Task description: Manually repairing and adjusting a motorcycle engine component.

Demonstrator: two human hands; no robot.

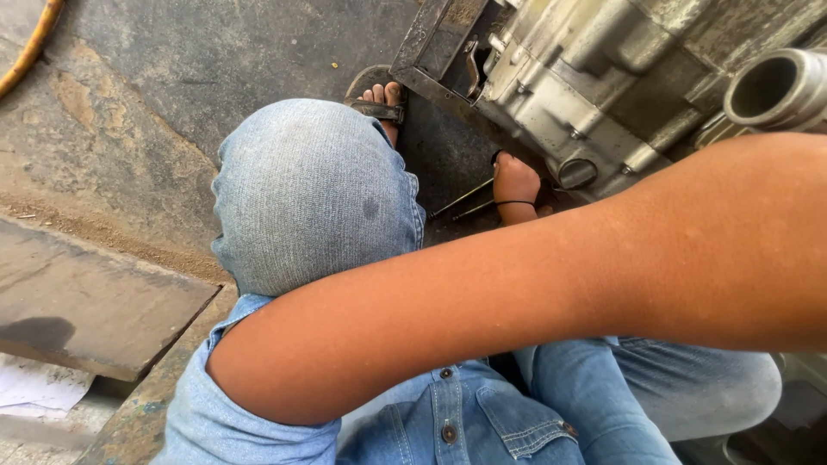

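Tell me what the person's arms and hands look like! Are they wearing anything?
The left arm has a light blue denim sleeve ending near the shoulder; the rest is bare, and its hand is out of view. The right hand is gloveless, with a thin black band round the wrist.

Engine casing (603,77) on stained floor (172,77)

thin metal rods (463,203) | two, dark, slender | lying slanted on floor | beside grey engine casing (586,77)
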